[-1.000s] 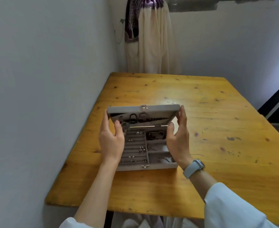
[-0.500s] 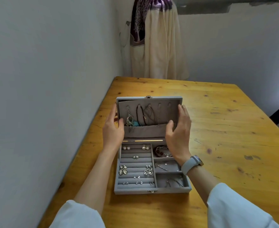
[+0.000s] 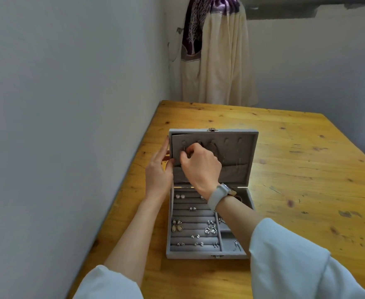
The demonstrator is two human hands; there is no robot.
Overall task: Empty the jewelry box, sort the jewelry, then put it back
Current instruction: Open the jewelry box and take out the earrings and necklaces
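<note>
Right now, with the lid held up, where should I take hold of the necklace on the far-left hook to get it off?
Pinch it at the top, just under the hook, coming from the front as the right hand does. The lid stands upright, so the necklace hangs flat against the panel and should lift off upward. The left hand steadies the lid's left edge.

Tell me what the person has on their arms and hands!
Both forearms are bare, with loose white fabric sleeves pushed up toward the elbows. The right hand has a smartwatch with a pale grey band on its wrist. The left hand wears nothing: no rings or gloves show.
</note>
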